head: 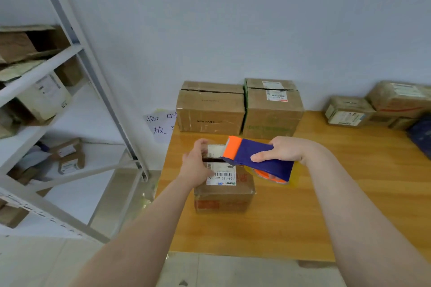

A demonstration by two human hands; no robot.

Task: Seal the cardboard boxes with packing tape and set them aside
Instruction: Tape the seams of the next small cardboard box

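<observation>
Near the left edge of an orange-brown table (303,216): a small brown box (224,196), top flaps not quite met, a dark slit between them. Held at its left side by the left hand (197,163), fingers curled over the far flap, thumb pressed on the near flap beside a white barcode label (221,173). More white label on the far flap, partly hidden behind the fingers.

Gripped in the right hand (283,150): a blue dispenser (258,158) with an orange nose, tilted down and to the left, nose over the slit on the box top. Hard to tell whether touching the cardboard. Fingers wrapped over the blue body from the far side, thumb laid along its near face. Under the body, an orange roll (270,177), just past the box's right edge and above the tabletop.

Behind the box, against a pale wall (233,18): two larger cartons (210,109), side by side and touching, the right one with green print and a white label on top. Well apart at the far right, a cluster of smaller parcels (347,112), some stacked, and a dark blue bag (421,135) at the frame edge.

Left of the table, a grey metal rack (39,71) with more boxes and packets on several shelves. Between rack and cartons, a handwritten paper sign (161,126) on the wall, partly hidden by the left carton.
</observation>
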